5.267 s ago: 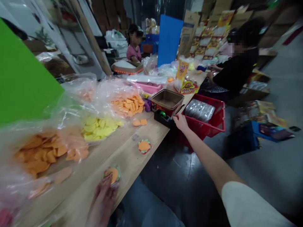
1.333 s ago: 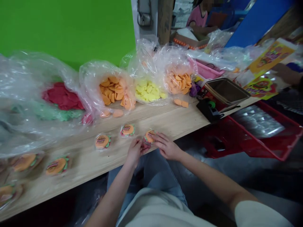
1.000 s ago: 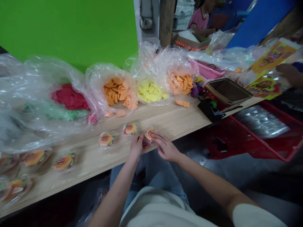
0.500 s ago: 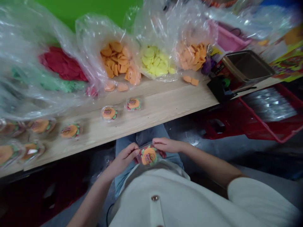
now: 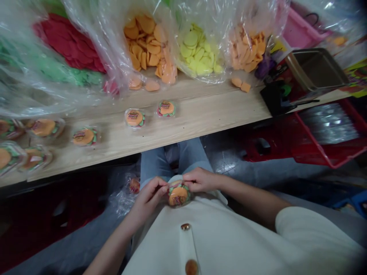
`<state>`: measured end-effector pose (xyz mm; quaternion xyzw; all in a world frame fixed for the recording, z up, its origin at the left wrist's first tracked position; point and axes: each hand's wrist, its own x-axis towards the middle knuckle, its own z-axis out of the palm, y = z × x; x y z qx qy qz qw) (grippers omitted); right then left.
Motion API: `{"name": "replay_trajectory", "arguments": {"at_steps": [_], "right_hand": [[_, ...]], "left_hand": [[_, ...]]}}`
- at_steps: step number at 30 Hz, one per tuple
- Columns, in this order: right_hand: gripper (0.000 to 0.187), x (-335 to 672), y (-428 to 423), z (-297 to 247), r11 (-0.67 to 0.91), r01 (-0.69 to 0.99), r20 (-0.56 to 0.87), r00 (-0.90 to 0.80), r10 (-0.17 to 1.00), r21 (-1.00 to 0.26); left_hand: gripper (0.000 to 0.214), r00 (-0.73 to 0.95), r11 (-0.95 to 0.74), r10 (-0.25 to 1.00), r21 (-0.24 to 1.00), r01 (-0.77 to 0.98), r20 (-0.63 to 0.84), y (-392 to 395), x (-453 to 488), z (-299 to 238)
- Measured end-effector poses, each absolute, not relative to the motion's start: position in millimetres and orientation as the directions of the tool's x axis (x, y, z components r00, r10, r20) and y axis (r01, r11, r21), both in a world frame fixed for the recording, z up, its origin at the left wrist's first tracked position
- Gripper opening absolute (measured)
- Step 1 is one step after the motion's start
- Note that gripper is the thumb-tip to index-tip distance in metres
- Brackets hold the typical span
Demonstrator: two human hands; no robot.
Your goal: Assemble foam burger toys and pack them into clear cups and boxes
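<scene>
We pinch a round, clear-wrapped orange burger-shaped packet between our left hand and right hand, fingers curled closed on its rim to steady it, with the pale wooden tabletop at twelve o'clock.

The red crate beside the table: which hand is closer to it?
The right hand is nearer, not touching the red crate. The left hand is farther, beyond the right hand.

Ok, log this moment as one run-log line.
left hand: grips clear burger packet | right hand: grips same packet | place: over lap, away from wooden table
</scene>
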<state>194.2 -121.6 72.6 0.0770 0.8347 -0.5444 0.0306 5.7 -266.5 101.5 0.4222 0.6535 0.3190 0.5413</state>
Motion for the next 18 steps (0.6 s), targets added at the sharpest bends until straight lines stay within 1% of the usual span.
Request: {"name": "replay_trajectory", "arguments": {"at_steps": [3,5,6,7,8,10,12,14,18], "right_hand": [[0.015,188.5,-119.1,76.9,0.408,0.138,-0.134,-0.99,0.039,-0.902],[0.016,182.3,-116.6,80.5,0.435,0.129,-0.136,-0.991,0.016,-0.891],[0.016,179.3,-116.1,81.7,0.447,0.152,-0.153,-0.988,0.033,-0.881],[0.017,177.0,-116.3,82.0,0.455,0.194,-0.181,-0.981,0.074,-0.869],[0.017,175.6,-117.5,81.4,0.458,0.25,-0.212,-0.968,0.134,-0.853],[0.02,176.2,-121.9,77.6,0.448,0.364,-0.262,-0.925,0.274,-0.817],[0.021,180.3,-126.5,72.9,0.414,0.437,-0.294,-0.883,0.366,-0.798],[0.019,186.0,-128.2,70.9,0.377,0.453,-0.306,-0.869,0.388,-0.808],[0.014,194.0,-120.0,80.4,0.299,0.404,-0.303,-0.894,0.332,-0.864]], "left_hand": [[0.017,0.14,0.415,0.884,0.886,0.206,-0.446,-255.2,-4.3,110.5],[0.035,0.243,0.437,0.834,0.862,0.258,-0.495,-242.8,-6.8,114.7],[0.044,0.256,0.453,0.813,0.844,0.288,-0.523,-236.7,-6.0,115.1],[0.049,0.245,0.467,0.804,0.831,0.301,-0.541,-231.4,-4.1,114.0],[0.05,0.219,0.477,0.812,0.831,0.286,-0.542,-227.4,-1.3,111.7],[0.045,0.146,0.487,0.847,0.857,0.17,-0.511,-224.0,4.9,104.5],[0.041,0.05,0.498,0.864,0.866,0.049,-0.5,-225.3,10.1,97.2],[0.042,-0.029,0.512,0.859,0.859,-0.013,-0.512,-228.0,13.8,92.9],[0.042,-0.108,0.497,0.86,0.867,-0.043,-0.499,-227.7,18.6,95.1]]}}
